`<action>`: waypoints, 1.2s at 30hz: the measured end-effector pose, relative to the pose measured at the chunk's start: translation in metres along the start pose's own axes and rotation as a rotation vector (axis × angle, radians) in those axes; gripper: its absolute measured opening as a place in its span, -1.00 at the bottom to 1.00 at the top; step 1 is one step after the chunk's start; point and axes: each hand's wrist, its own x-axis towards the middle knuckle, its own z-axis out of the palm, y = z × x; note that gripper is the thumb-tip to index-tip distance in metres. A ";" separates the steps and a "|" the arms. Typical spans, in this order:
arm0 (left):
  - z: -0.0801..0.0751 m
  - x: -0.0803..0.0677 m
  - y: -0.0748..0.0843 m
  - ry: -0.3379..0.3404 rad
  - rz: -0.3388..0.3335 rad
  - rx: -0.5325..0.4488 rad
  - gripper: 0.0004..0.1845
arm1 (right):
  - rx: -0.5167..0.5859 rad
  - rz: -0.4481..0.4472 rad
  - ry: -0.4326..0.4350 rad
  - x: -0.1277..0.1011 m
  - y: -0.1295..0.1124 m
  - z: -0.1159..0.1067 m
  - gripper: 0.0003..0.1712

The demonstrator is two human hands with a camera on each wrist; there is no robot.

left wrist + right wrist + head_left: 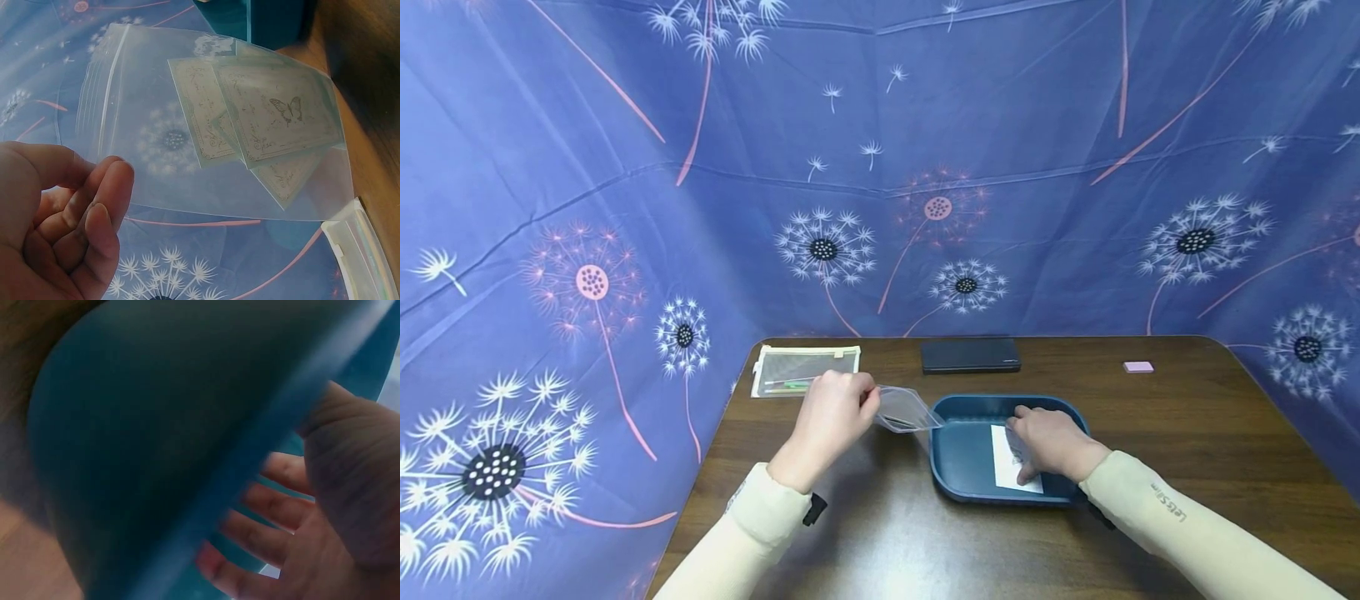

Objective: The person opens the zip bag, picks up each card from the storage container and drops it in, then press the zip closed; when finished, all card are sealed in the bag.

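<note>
Dark wooden table [1187,433], dandelion-print cloth [625,167] around; left hand [831,417] grip pinches bag [906,410]; right hand [1048,442] seemingly relaxed.

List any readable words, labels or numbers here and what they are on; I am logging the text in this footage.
"Let's Slim": on the right sleeve, small, so the reading is unsure.
Fine script on the butterfly cards inside the clear zip bag: too small to read.
Print on the white sheet in the blue tray: unreadable.

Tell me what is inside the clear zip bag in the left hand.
The clear zip bag holds a few overlapping cards; the top one shows a butterfly. Their exact number and the print on the lower cards are hidden by the overlap.
</note>
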 end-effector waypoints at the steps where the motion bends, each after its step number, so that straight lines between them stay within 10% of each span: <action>1: 0.000 0.000 0.000 0.000 0.001 -0.001 -0.72 | -0.006 -0.001 0.000 0.000 0.001 0.001 -0.03; 15: 0.002 0.000 -0.001 0.013 0.008 -0.001 -0.71 | 0.024 0.013 0.035 0.001 0.007 0.002 0.06; 36: 0.000 0.000 -0.001 -0.003 -0.013 0.005 -0.71 | 0.122 -0.069 0.222 -0.012 0.017 -0.028 -0.82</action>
